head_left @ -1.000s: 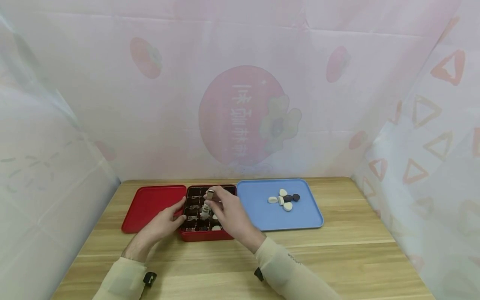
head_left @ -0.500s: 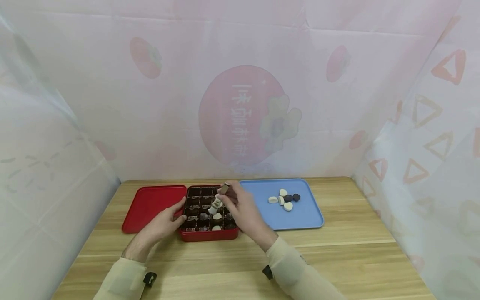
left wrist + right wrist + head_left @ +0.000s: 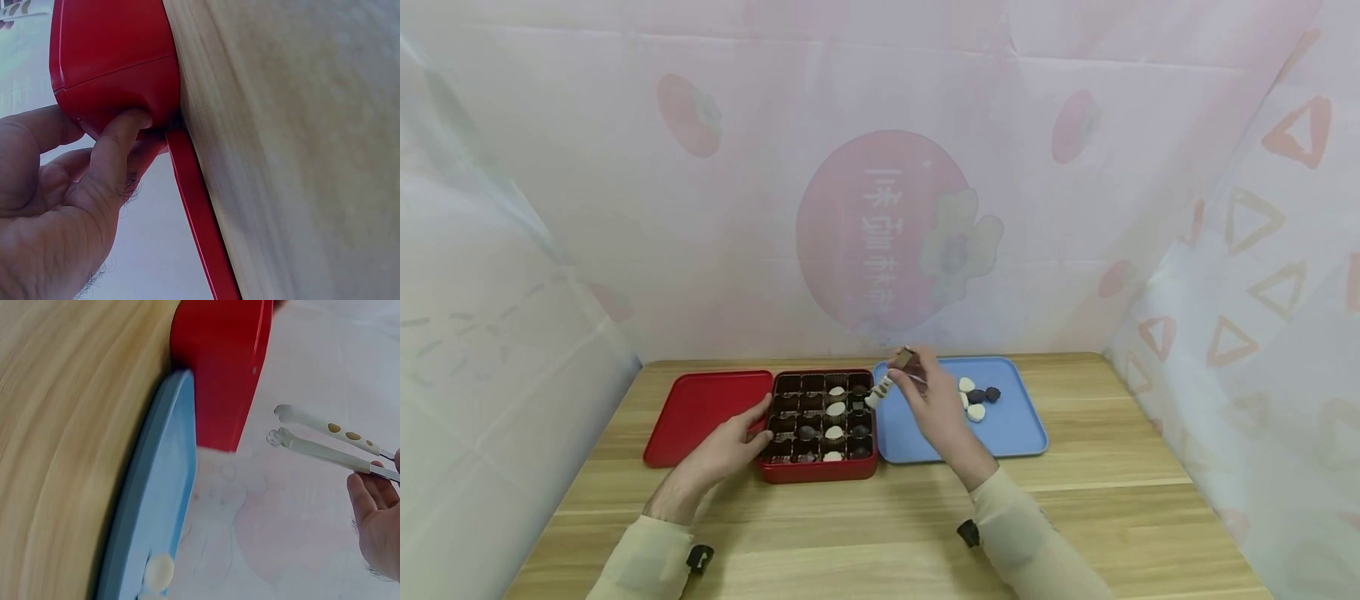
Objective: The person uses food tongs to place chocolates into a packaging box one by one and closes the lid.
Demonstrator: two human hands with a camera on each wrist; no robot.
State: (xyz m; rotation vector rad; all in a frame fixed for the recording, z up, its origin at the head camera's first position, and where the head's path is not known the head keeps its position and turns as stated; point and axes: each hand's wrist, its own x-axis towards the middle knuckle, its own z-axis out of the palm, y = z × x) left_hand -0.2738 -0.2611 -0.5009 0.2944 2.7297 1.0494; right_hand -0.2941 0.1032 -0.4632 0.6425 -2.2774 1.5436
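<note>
My right hand (image 3: 934,402) pinches small tongs (image 3: 880,390) above the blue tray's left edge. Their pale paw-shaped tips are apart with nothing between them in the right wrist view, where my right hand (image 3: 379,515) grips the metal end. My left hand (image 3: 730,442) rests against the left wall of a red box (image 3: 820,473). Thumb and fingers touch that wall, spread apart, in the left wrist view. Dark compartments divide the box; white chocolates (image 3: 835,409) and dark chocolates (image 3: 859,432) sit mostly in its right columns.
A blue tray (image 3: 917,446) right of the box bears several white and dark chocolates (image 3: 976,412), partly hidden by my right hand. Left of the box lies a red lid (image 3: 715,408). All stand on a wooden table (image 3: 820,533) before a printed curtain (image 3: 737,275).
My right hand has moved right and up with the tongs, from over the box to the blue tray's left edge. More chocolates in the box show now. My left hand has stayed still.
</note>
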